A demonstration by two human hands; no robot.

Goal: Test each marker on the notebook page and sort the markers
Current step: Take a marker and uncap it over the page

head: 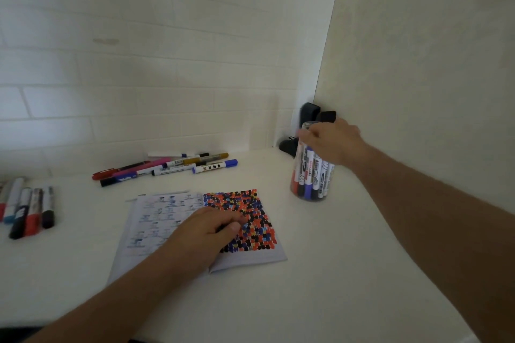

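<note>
At the far left edge of the white tabletop [320, 281], a row of 5 capped markers [28, 210] lies side by side, their caps toward the viewer: pale blue, black, red and dark caps can be made out, and further markers may be cut off by the frame edge.

Further back, near the white tiled wall [139, 78], a loose pile of markers [164, 166] lies fanned out flat on the table, with red, pink, dark blue, gold and blue-capped barrels among white ones.

In the middle, an open paper notebook [156, 220] lies flat. Its left page carries faint bluish marks, and its right page [259, 220] is densely covered in small red, black, blue and orange dabs.

The person's left hand [206, 234] rests on the notebook over the fold, fingers curled loosely inward with the thumb against the fingertips; whether they pinch anything cannot be told.

To the right stands a clear plastic cylindrical jar [310, 175], upright on the table and packed with upright white-barrelled markers [315, 175] whose red, black and blue caps point down. The right hand [331, 142] reaches over the jar's mouth, fingers bent down among the marker tops; motion blur hides whether they grip one.

Behind the jar, in the corner, sit dark objects [317, 114] too blurred to identify.
</note>
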